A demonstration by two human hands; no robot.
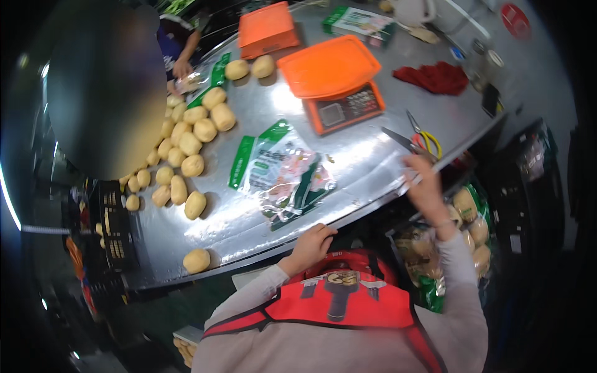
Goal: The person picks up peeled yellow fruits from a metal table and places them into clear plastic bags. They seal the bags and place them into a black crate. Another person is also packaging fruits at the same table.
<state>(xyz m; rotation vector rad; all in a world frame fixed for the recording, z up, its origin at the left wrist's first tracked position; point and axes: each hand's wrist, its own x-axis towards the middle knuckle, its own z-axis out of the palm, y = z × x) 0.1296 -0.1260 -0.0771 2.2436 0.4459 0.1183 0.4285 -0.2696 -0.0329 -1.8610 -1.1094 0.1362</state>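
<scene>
My right hand reaches to the steel table's right front edge, its blurred fingertips at the handle end of a knife, beside yellow-handled scissors; whether it grips the knife I cannot tell. My left hand is at the front edge, fingers loosely bent and holding nothing. Just beyond it lie green-and-clear plastic bags, overlapping and flat. An orange scale stands behind them. Many pale, peeled-looking potatoes lie loose on the left, with one alone near the front edge.
A co-worker's hand touches a bag at the back. Along the back sit a second orange scale, a green box, a red cloth and bottles. A black crate is at left; bagged potatoes are below right.
</scene>
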